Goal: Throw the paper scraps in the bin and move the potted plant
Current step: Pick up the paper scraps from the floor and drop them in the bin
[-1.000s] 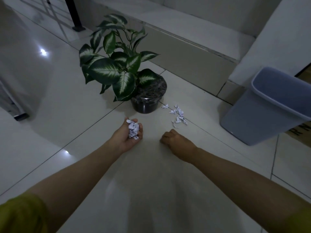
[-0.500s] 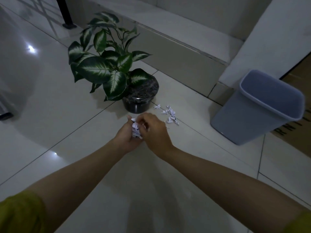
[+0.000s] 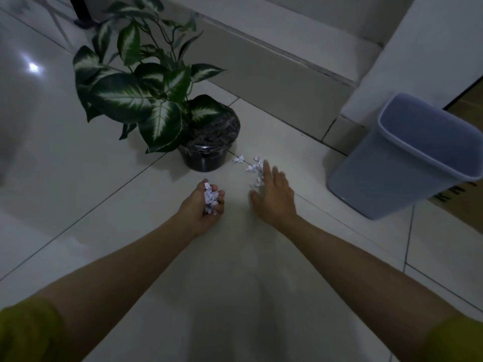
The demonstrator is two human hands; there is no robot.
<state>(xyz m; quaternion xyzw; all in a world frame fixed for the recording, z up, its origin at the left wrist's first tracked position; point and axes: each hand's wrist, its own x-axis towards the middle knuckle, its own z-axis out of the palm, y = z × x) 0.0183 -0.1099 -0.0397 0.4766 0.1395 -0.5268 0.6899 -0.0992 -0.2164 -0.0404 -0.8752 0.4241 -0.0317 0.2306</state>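
Observation:
My left hand [image 3: 202, 207] is cupped palm-up low over the floor, closed around a wad of white paper scraps [image 3: 210, 197]. My right hand [image 3: 274, 195] is flat and open, fingers spread, its fingertips touching the loose paper scraps [image 3: 253, 167] that lie on the tile just right of the pot. The potted plant [image 3: 209, 150] has a black pot and green-and-white leaves and stands upright ahead of my left hand. A blue-grey bin [image 3: 407, 165] stands open at the right, tilted in the view, against a white wall.
A raised tiled step [image 3: 274, 71] runs behind the plant and bin. A black post base [image 3: 83, 20] stands at the far left. A cardboard box [image 3: 467, 100] sits behind the bin. The floor is glossy white tile.
My right hand left my left hand, where it had dropped scraps, and reached forward-right to the loose scraps, opening flat. My left hand kept its wad and stayed put.

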